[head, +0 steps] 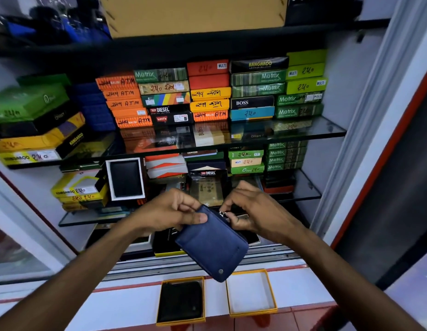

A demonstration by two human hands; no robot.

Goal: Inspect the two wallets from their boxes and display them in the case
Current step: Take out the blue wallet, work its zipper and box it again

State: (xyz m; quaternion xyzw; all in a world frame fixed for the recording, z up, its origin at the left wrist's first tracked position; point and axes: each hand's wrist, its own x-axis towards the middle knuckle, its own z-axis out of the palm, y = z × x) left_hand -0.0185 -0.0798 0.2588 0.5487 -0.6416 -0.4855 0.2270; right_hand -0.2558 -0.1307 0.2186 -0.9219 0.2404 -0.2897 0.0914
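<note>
Behind our hands stands the display case, glass shelves stacked w/ coloured wallet boxes, its sliding track just beyond the white counter ledge where we're working. On that ledge sit two yellow-rimmed boxes: the left box w/ a black wallet lying in it, and the right box, which shows only its white lining. We hold the blue wallet in the air above and between them, tilted, one corner pointing down. Our left hand is closed on its upper left edge, thumb flat across the face; our right hand is curled in, fingertips pinching the small metal zip pull at the top corner. So we judge we're at the inspection step, prob. working the zip. To do it well: keep the left grip firm near the zip end so the body doesn't twist, draw the pull along the teeth line, not outward, and go slow round the corner. Can't tell whether the zip's open at all yet.
</note>
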